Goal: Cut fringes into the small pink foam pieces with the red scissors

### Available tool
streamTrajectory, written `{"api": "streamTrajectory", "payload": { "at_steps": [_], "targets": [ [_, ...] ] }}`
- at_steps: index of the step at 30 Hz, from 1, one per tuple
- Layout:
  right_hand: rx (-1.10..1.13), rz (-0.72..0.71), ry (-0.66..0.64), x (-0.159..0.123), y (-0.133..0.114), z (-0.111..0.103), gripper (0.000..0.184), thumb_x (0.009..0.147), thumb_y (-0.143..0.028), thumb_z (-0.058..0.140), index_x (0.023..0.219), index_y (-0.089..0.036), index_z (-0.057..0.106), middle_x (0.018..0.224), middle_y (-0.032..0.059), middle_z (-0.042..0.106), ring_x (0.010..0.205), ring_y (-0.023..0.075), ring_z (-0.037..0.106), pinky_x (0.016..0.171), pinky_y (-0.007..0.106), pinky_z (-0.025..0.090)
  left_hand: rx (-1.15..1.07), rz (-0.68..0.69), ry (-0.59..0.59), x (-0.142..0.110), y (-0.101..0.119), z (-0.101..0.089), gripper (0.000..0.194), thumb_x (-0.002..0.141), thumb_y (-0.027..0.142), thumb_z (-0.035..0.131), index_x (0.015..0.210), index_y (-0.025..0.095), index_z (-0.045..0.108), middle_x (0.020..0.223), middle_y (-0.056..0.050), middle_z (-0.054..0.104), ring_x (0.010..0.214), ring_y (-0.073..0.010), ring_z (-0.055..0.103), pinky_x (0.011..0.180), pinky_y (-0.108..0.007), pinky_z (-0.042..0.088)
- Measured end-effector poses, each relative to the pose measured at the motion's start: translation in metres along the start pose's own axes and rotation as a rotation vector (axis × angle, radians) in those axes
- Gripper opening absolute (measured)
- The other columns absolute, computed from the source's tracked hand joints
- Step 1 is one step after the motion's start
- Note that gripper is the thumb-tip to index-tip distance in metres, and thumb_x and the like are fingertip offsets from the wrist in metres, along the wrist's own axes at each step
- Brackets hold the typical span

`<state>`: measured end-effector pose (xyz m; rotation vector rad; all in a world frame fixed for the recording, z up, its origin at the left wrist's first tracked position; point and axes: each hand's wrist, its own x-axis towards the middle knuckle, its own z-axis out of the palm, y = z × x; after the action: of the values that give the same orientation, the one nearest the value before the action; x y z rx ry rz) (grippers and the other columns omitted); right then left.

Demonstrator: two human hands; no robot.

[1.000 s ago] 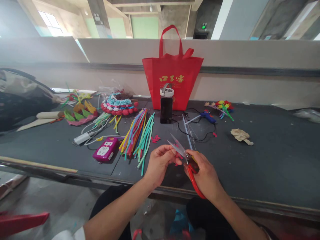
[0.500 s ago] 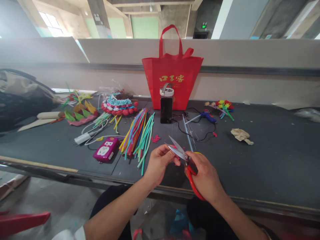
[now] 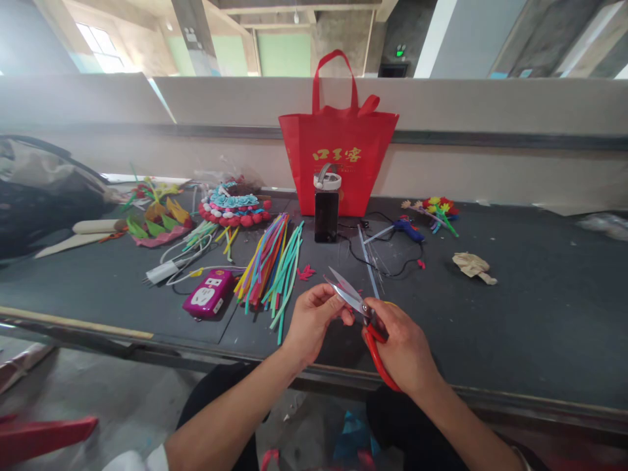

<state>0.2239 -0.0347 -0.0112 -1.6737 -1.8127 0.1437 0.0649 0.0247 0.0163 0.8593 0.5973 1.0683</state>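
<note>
My right hand (image 3: 403, 343) is closed around the red handles of a pair of scissors (image 3: 375, 353). Its silver blades (image 3: 349, 294) point away to the left and stand slightly apart. Right at the blades, my left hand (image 3: 316, 320) is closed in a pinch, thumb against fingers. What it pinches is mostly hidden; a bit of pinkish red shows around the fingertips. Just beyond the left hand lie small red cut pieces (image 3: 306, 272) on the dark table. A bundle of coloured fuzzy stems (image 3: 265, 261) lies left of them, with loose turquoise stems (image 3: 289, 275) alongside.
A phone (image 3: 326, 217) leans on a jar before a red bag (image 3: 338, 140). To the right lie a blue glue gun (image 3: 409, 229) with its cord, clear glue sticks (image 3: 367, 261), craft flowers (image 3: 436, 209) and crumpled paper (image 3: 473, 265). A purple power socket (image 3: 209, 294) sits left.
The scissor blades have drawn a little closer together at my left fingertips. Both hands stay in almost the same place.
</note>
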Motion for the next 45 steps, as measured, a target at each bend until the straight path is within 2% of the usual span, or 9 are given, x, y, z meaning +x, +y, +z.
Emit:
{"api": "streamTrajectory", "payload": {
  "at_steps": [4,11,17,27,37,42,45],
  "targets": [
    [-0.021,-0.001,0.004,0.0000,0.0010,-0.0004,0.044,0.075,-0.009,0.053,0.116,-0.024,0.060,0.101,0.0038,0.069,0.089,0.0207,0.064,0.077,0.032,0.051,-0.002,0.002,0.010,0.0001,0.0000,-0.0001,0.022,0.070,0.028,0.079,0.074,0.012,0.063,0.066,-0.002,0.068,0.051,-0.0102,0.059,0.058,-0.024,0.046],
    [0.014,0.037,0.003,0.0000,-0.0007,-0.0004,0.038,0.078,-0.014,0.055,0.114,-0.026,0.060,0.085,-0.0003,0.068,0.072,0.0163,0.064,0.068,0.027,0.049,-0.002,-0.005,-0.004,0.0003,0.0012,0.0001,0.021,0.073,0.029,0.077,0.076,0.012,0.065,0.070,-0.003,0.068,0.053,-0.0098,0.059,0.058,-0.024,0.047],
    [-0.027,0.000,-0.011,0.0020,0.0019,-0.0005,0.042,0.076,-0.013,0.056,0.116,-0.025,0.059,0.100,0.0044,0.067,0.091,0.0211,0.062,0.078,0.033,0.050,-0.008,0.007,0.005,0.0003,0.0019,-0.0007,0.023,0.071,0.029,0.078,0.077,0.012,0.064,0.068,-0.002,0.067,0.052,-0.0095,0.058,0.059,-0.024,0.047],
    [0.001,0.009,-0.014,-0.0005,0.0043,-0.0008,0.042,0.077,-0.014,0.055,0.118,-0.024,0.059,0.103,0.0041,0.068,0.084,0.0188,0.063,0.078,0.032,0.051,0.000,0.003,-0.008,0.0006,0.0017,-0.0024,0.023,0.071,0.029,0.078,0.074,0.012,0.063,0.068,-0.002,0.068,0.051,-0.0094,0.058,0.058,-0.024,0.046],
    [0.006,0.065,-0.025,-0.0014,-0.0005,-0.0007,0.036,0.080,-0.018,0.056,0.114,-0.026,0.060,0.084,-0.0005,0.068,0.071,0.0160,0.063,0.067,0.028,0.049,-0.009,-0.002,-0.025,0.0003,0.0037,-0.0017,0.017,0.075,0.026,0.075,0.076,0.012,0.065,0.070,-0.002,0.068,0.052,-0.0085,0.058,0.057,-0.022,0.045],
    [0.002,0.016,-0.018,0.0006,0.0013,0.0006,0.039,0.079,-0.017,0.057,0.117,-0.025,0.058,0.101,0.0025,0.067,0.089,0.0189,0.063,0.079,0.031,0.049,-0.012,0.003,-0.015,0.0000,0.0029,-0.0017,0.019,0.073,0.027,0.077,0.075,0.011,0.065,0.066,-0.001,0.066,0.051,-0.0085,0.057,0.057,-0.022,0.045],
    [-0.016,0.015,-0.030,0.0007,0.0034,0.0000,0.040,0.078,-0.015,0.057,0.117,-0.025,0.059,0.100,0.0027,0.067,0.093,0.0202,0.062,0.082,0.032,0.049,-0.011,0.007,-0.017,0.0001,0.0026,-0.0019,0.020,0.073,0.026,0.077,0.076,0.011,0.065,0.064,-0.001,0.066,0.050,-0.0082,0.057,0.057,-0.022,0.044]
  ]
}}
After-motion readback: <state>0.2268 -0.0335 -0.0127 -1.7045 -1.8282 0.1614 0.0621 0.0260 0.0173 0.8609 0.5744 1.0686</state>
